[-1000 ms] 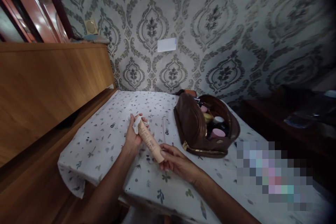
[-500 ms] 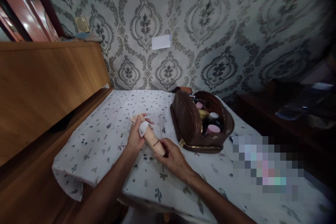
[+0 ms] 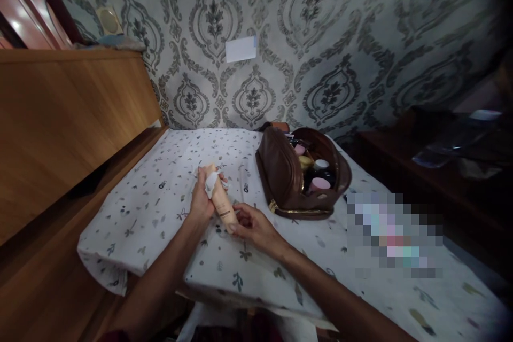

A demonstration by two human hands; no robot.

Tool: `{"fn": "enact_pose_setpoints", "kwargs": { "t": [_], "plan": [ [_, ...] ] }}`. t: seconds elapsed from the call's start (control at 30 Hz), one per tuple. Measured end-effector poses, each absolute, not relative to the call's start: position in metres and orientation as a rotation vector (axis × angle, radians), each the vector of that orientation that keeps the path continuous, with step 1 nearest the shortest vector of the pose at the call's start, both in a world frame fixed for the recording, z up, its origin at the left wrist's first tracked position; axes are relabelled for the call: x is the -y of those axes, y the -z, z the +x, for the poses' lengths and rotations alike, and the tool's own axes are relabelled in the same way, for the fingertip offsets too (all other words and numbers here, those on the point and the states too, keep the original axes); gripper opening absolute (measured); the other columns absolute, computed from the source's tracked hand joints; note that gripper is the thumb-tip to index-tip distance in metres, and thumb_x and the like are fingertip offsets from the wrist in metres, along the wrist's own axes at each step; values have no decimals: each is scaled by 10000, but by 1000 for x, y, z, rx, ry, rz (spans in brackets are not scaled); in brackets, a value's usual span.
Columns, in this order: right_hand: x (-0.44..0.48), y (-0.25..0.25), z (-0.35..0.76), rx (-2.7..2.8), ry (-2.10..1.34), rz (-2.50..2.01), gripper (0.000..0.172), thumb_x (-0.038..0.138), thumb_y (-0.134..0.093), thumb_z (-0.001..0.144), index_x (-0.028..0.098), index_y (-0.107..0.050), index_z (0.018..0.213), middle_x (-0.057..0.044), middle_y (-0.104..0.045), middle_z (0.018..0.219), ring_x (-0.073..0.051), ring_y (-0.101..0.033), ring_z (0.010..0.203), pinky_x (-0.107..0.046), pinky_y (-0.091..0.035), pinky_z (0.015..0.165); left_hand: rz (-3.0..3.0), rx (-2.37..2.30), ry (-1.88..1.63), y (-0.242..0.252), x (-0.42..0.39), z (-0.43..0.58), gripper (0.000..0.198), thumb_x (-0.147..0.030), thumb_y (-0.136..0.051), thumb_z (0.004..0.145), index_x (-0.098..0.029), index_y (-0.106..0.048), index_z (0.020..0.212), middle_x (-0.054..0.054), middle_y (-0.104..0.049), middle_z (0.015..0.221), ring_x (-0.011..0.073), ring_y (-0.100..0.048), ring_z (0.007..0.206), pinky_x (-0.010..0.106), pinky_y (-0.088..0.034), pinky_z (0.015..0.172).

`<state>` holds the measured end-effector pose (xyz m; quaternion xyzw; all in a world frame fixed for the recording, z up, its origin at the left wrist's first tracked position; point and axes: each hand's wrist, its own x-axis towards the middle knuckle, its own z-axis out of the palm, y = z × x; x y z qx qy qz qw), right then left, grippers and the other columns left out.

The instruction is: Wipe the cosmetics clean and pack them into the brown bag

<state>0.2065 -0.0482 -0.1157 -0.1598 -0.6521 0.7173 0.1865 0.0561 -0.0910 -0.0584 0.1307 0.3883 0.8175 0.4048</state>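
A peach-coloured cosmetic tube (image 3: 223, 204) with a dark band of print slants between my two hands, above the patterned cloth. My left hand (image 3: 201, 199) is closed around its upper part, with a crumpled white tissue (image 3: 211, 184) pressed against the tube there. At the lower end, my right hand (image 3: 256, 228) grips the tube between thumb and fingers. To the right stands a brown toiletry bag (image 3: 276, 171), its top unzipped. Inside it show a pink lid (image 3: 320, 185), a white lid (image 3: 321, 164) and a yellow item (image 3: 305, 162).
White cloth with a leaf print (image 3: 148, 197) covers the table against the patterned wall. A wooden panel (image 3: 72, 117) borders the left side. Right of the bag lies a pixelated, blurred-out object (image 3: 395, 238). A clear plastic item (image 3: 452, 144) rests on a dark surface at far right.
The tube has turned slightly, so more of its printed face shows. My right hand has shifted its grip at the lower end. The whole view has moved a little.
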Motion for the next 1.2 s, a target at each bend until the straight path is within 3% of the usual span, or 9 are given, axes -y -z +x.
{"fn": "enact_pose_setpoints", "kwargs": {
  "t": [0.17,0.3,0.47,0.57,0.67,0.8,0.97,1.2],
  "plan": [
    [47,109,206,1738,-1952,-437,441,418,-772,698,195,-572,1021,10,-634,796,-134,-612,666,-254,-496,596,524,-1040,-1975,67,91,72,517,-605,-729,678,-146,-637,898,18,-680,646,125,-616,528,213,-485,506],
    [43,103,205,1640,-1833,-465,394,355,-786,666,198,-579,961,4,-633,804,-143,-609,669,-238,-485,549,731,-1145,-1762,81,93,85,484,-519,-784,656,-135,-638,912,20,-679,669,124,-598,504,223,-463,482],
    [38,101,205,1517,-1795,-435,477,323,-816,621,215,-598,1031,-20,-648,949,-161,-636,787,-294,-538,749,879,-1111,-1618,88,98,91,433,-323,-811,682,-153,-629,1037,68,-715,934,182,-683,793,267,-527,714],
    [38,98,210,1569,-1859,-429,544,364,-774,672,221,-582,1160,-43,-623,1022,-151,-625,736,-268,-531,627,904,-1148,-1594,83,103,86,411,-307,-789,705,-161,-615,1048,63,-708,918,184,-677,751,271,-527,667],
    [39,94,214,1624,-1765,-488,496,397,-719,733,218,-596,1179,-53,-586,1043,-120,-580,659,-222,-455,497,1006,-1253,-1564,74,113,75,385,-266,-771,714,-168,-632,1060,46,-700,890,174,-655,742,247,-515,650],
    [38,88,216,1481,-1717,-511,442,459,-745,708,197,-624,1043,-39,-600,960,-105,-551,604,-210,-389,451,1300,-1367,-1410,62,131,56,372,-188,-763,684,-190,-681,1046,27,-683,919,180,-618,829,226,-491,715],
    [37,79,215,1239,-1951,-528,418,507,-780,677,155,-638,855,-16,-623,689,-105,-539,511,-211,-360,419,1314,-1402,-1324,60,147,34,428,-171,-809,618,-205,-708,1032,36,-669,1009,201,-601,943,223,-474,787],
    [36,74,218,1055,-2033,-595,404,409,-860,585,149,-654,816,-49,-707,754,-161,-648,558,-228,-433,426,1059,-1360,-1611,80,152,22,468,-235,-834,614,-184,-692,1057,56,-688,967,164,-629,785,210,-480,677]
  ]
}}
